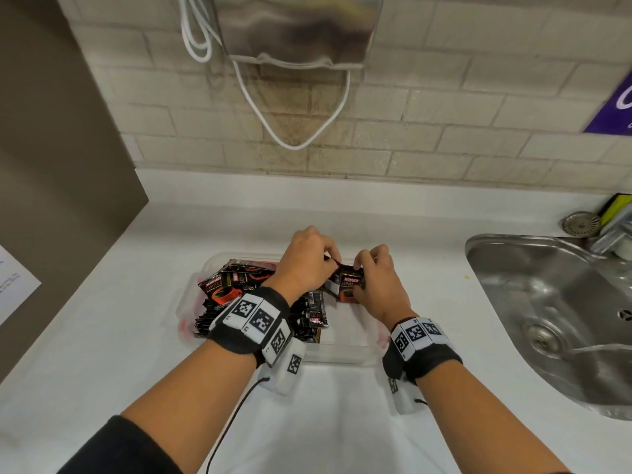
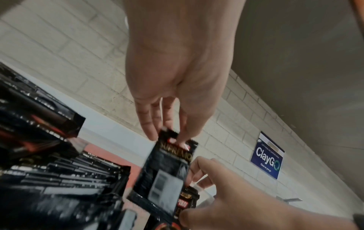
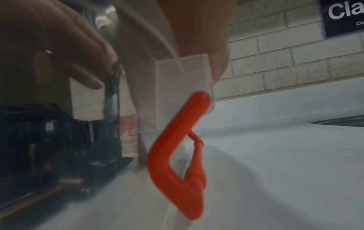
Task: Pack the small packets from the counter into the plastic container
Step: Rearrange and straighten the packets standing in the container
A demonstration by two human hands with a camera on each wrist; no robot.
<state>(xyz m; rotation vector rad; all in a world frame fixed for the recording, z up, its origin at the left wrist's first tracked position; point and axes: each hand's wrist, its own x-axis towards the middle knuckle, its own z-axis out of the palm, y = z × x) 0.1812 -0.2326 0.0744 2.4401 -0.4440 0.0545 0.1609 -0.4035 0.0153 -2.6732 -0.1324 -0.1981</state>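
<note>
A clear plastic container point(image 1: 345, 352) with orange latches point(image 3: 173, 157) lies on the white counter point(image 1: 136, 364). Its left half holds several black coffee packets point(image 1: 232, 285), stacked and leaning. Over the container's back middle, my left hand point(image 1: 309, 258) pinches the top edge of an upright black packet point(image 2: 167, 169) between thumb and fingertips. My right hand point(image 1: 374, 278) grips a second black packet point(image 1: 349, 285) right beside it, fingers curled round its side. The two hands almost touch. In the right wrist view the container wall blurs most of the packets point(image 3: 39, 140).
A steel sink point(image 1: 561, 316) is sunk into the counter at the right, with a tap and sponge behind it. A tiled wall point(image 1: 444, 124) with a metal dispenser and white cords runs along the back. A grey cabinet side point(image 1: 51, 165) stands at the left.
</note>
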